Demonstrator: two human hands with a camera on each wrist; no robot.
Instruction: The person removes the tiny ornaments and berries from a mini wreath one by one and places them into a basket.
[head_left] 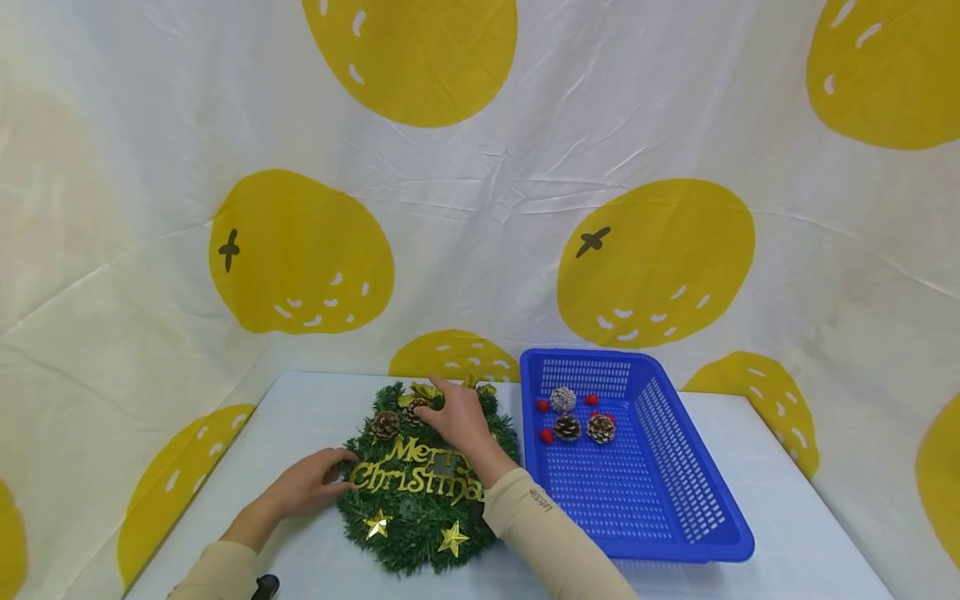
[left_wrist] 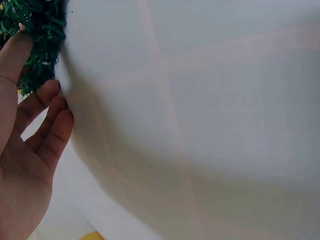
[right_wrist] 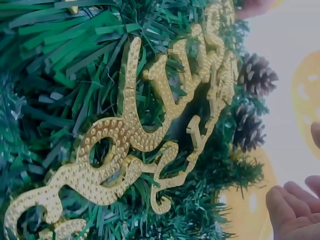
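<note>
One green tinsel wreath (head_left: pixel 420 483) with gold "Merry Christmas" lettering (head_left: pixel 416 475), two gold stars and two pinecones sits mid-table. Left hand (head_left: pixel 307 486) rests loosely on its left edge; right hand (head_left: pixel 459 417) reaches over the top — can't tell its grasp. Blue plastic basket (head_left: pixel 675 508) alongside holds three pinecones and four red berries.

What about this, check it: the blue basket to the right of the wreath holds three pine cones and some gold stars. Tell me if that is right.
Not quite. The head view shows the blue basket to the right of the wreath holding three pine cones and some small red balls, not gold stars. The gold stars sit on the wreath.
</note>
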